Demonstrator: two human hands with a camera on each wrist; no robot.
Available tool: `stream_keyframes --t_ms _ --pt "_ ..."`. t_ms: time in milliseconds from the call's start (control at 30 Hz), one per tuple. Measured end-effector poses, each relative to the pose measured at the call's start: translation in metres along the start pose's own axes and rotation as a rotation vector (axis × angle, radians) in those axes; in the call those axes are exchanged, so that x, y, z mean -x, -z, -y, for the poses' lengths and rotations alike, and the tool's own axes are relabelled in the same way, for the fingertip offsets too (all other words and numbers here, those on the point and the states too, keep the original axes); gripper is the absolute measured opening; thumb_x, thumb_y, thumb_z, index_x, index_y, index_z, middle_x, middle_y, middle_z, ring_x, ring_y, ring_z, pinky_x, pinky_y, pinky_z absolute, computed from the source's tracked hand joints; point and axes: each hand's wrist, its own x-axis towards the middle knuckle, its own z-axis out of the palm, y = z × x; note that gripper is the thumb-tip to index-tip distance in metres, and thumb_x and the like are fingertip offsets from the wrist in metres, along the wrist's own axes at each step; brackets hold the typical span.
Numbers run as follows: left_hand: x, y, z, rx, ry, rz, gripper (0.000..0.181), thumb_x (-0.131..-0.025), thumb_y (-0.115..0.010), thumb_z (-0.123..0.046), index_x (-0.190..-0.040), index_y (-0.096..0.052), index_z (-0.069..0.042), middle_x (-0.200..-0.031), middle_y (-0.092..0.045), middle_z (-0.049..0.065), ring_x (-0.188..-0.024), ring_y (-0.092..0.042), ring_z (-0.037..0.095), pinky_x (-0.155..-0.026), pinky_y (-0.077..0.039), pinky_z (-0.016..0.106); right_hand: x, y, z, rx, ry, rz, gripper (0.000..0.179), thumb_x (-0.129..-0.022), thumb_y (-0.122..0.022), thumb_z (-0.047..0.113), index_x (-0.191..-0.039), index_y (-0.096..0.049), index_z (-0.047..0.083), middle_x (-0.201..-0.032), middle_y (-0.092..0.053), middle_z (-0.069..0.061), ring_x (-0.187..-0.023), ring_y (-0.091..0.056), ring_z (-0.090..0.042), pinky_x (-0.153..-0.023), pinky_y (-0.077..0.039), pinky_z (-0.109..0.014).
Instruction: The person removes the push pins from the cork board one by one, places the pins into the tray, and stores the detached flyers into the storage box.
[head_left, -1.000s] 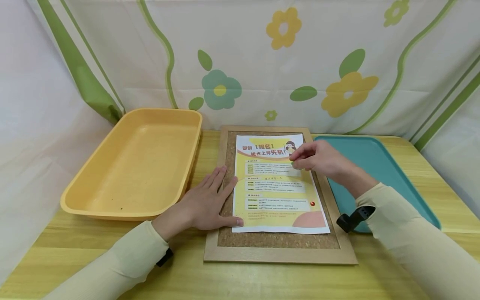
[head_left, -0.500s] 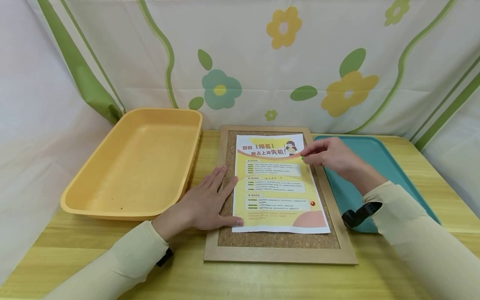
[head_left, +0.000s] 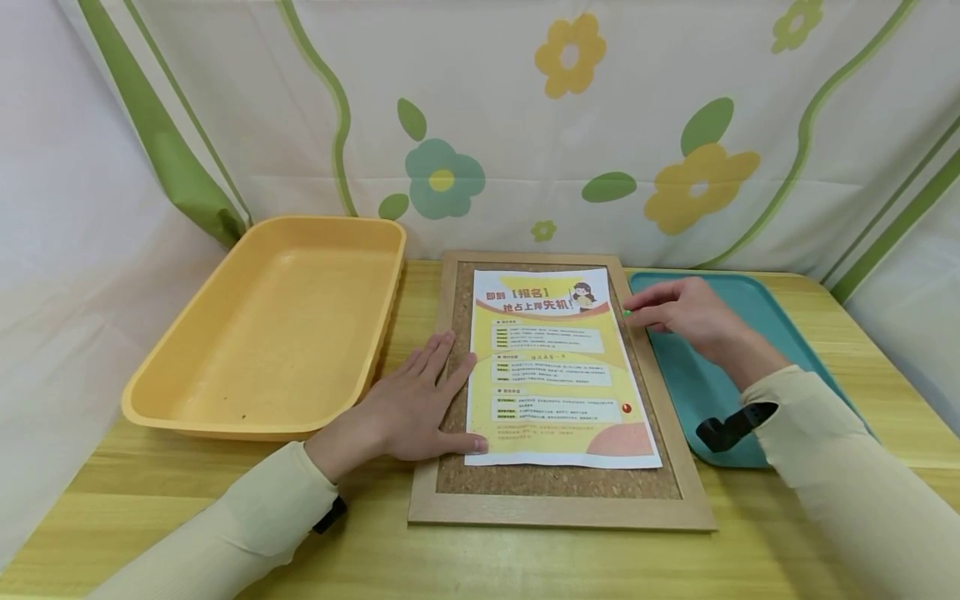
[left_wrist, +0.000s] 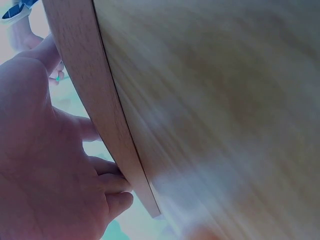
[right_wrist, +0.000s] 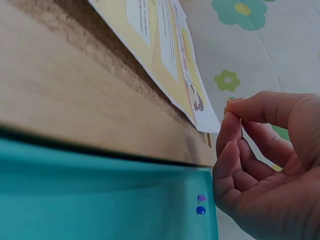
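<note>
A printed yellow and white poster (head_left: 551,392) lies on a wood-framed cork board (head_left: 558,482). My left hand (head_left: 408,414) rests flat with spread fingers across the board's left frame, its thumb on the poster's lower left edge. Near the board's right frame, my right hand (head_left: 693,321) pinches a small green pushpin (head_left: 627,313) between thumb and index finger, to the right of the poster. The pin is mostly hidden by the fingertips. A small shiny red pushpin head (head_left: 626,408) shows near the poster's lower right edge.
Left of the board stands a deep yellow tray (head_left: 262,333). A shallow teal tray (head_left: 738,317) lies at the right under my right arm; a blue pushpin (right_wrist: 201,210) and a purple pushpin (right_wrist: 201,198) lie in it. A flowered curtain (head_left: 510,108) hangs behind.
My right hand has moved right with the green pushpin, from over the poster's upper right part to beside the board's right frame. The left hand has stayed still.
</note>
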Motion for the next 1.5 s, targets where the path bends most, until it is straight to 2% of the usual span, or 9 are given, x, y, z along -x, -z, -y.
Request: stream_keyframes --t_ms 200,433,633,1000,1500 --pt "0.0 -0.001 0.0 -0.002 0.0 0.001 0.111 -0.095 -0.057 -0.077 -0.172 -0.013 -0.01 -0.178 0.004 0.024 -0.168 0.003 0.039 -0.136 -0.013 0.055 -0.002 0.008 -0.013 0.017 -0.003 -0.032 0.045 -0.102 -0.073 0.029 -0.139 -0.068 0.004 -0.142 -0.063 -0.008 -0.105 -0.06 -0.011 -0.091 -0.055 -0.029" --pt "0.0 -0.001 0.0 0.0 0.001 0.004 0.111 -0.095 -0.058 -0.077 -0.172 -0.012 -0.011 -0.178 0.006 0.023 -0.168 0.005 0.038 -0.136 -0.012 0.055 -0.004 0.013 -0.026 0.023 -0.024 -0.095 0.044 -0.101 -0.073 0.028 -0.136 -0.07 0.001 -0.108 -0.068 0.016 -0.094 -0.063 -0.009 -0.081 -0.057 -0.025" --pt "0.0 0.0 0.0 0.003 0.002 0.007 0.111 -0.095 -0.058 -0.077 -0.172 -0.012 -0.011 -0.178 0.006 0.023 -0.168 0.004 0.038 -0.136 -0.012 0.055 -0.007 0.017 -0.036 0.008 -0.043 -0.124 0.044 -0.101 -0.074 0.026 -0.135 -0.07 -0.002 -0.091 -0.07 0.023 -0.085 -0.067 -0.001 -0.075 -0.058 -0.024" --pt "0.0 0.0 -0.001 -0.001 0.002 0.008 0.111 -0.096 -0.057 -0.077 -0.172 -0.012 -0.01 -0.178 0.005 0.023 -0.168 0.003 0.038 -0.136 -0.012 0.054 -0.009 0.026 -0.049 0.033 -0.078 -0.155 0.043 -0.1 -0.074 0.026 -0.133 -0.07 -0.002 -0.084 -0.069 0.021 -0.081 -0.065 0.001 -0.072 -0.058 -0.025" --pt "0.0 0.0 -0.001 -0.004 0.002 0.006 0.112 -0.095 -0.057 -0.077 -0.172 -0.011 -0.011 -0.178 0.006 0.023 -0.168 0.004 0.038 -0.136 -0.012 0.054 -0.014 0.028 -0.053 0.05 -0.101 -0.183 0.039 -0.101 -0.071 0.022 -0.13 -0.071 -0.004 -0.082 -0.07 0.018 -0.078 -0.064 -0.001 -0.07 -0.057 -0.025"
